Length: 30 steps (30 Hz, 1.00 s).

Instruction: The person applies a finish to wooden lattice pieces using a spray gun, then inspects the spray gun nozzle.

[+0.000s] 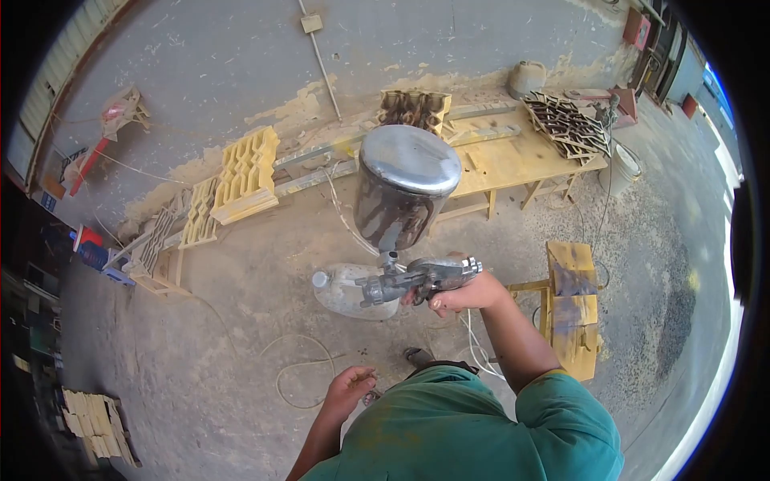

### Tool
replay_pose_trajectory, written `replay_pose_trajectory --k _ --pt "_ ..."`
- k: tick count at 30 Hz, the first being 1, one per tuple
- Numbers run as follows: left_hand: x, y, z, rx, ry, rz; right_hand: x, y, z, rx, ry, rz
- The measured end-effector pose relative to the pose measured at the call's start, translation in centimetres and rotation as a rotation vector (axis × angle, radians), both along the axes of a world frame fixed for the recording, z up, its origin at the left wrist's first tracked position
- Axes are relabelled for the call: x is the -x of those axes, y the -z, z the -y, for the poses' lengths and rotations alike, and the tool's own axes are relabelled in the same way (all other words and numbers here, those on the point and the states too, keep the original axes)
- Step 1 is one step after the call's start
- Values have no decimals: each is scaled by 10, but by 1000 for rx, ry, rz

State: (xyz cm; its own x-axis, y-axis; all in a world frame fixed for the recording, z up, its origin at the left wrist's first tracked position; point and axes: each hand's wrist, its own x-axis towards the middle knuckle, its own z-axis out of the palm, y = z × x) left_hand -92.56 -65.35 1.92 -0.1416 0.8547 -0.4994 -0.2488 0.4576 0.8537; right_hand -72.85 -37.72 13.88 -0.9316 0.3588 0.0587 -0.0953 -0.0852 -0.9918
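My right hand (461,296) is wrapped round the handle of a metal spray gun (421,276), held out in front of my body. On top of the gun stands a large metal cup (405,192) with a shiny round lid, its side streaked with dark brown. The nozzle end points left. Below the gun, a translucent plastic jug (345,295) with a white cap is partly hidden by it. My left hand (350,389) hangs low by my green shirt, fingers loosely bent and seemingly holding nothing. A pale hose (481,349) runs down near my right forearm.
Cream lattice panels (249,172) lean along the rails by the wall. A yellow bench (497,164) bears a dark brown lattice (565,128). To the right stand a stained yellow stool (573,317) and a white bucket (624,172). Another hose (281,377) loops across the floor.
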Motion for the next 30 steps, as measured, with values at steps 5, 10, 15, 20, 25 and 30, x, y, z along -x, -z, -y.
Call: replay_pose_trajectory --k 5,10,15,20,25,30 --pt "-17 31 -16 -45 -34 -105 -36 -13 -53 -30 -107 -125" --pt "-27 13 -30 -3 102 -229 -33 13 -68 78 88 -91" --pt "-39 59 -20 -100 1 -269 20 43 -68 23 104 -139" --pt "-44 71 16 -99 -147 -319 79 44 -25 90 112 -234" --pt "-44 97 64 -214 -253 -613 110 37 33 138 103 -261" --pt "-30 75 115 -340 -338 -747 142 34 126 169 170 -274"
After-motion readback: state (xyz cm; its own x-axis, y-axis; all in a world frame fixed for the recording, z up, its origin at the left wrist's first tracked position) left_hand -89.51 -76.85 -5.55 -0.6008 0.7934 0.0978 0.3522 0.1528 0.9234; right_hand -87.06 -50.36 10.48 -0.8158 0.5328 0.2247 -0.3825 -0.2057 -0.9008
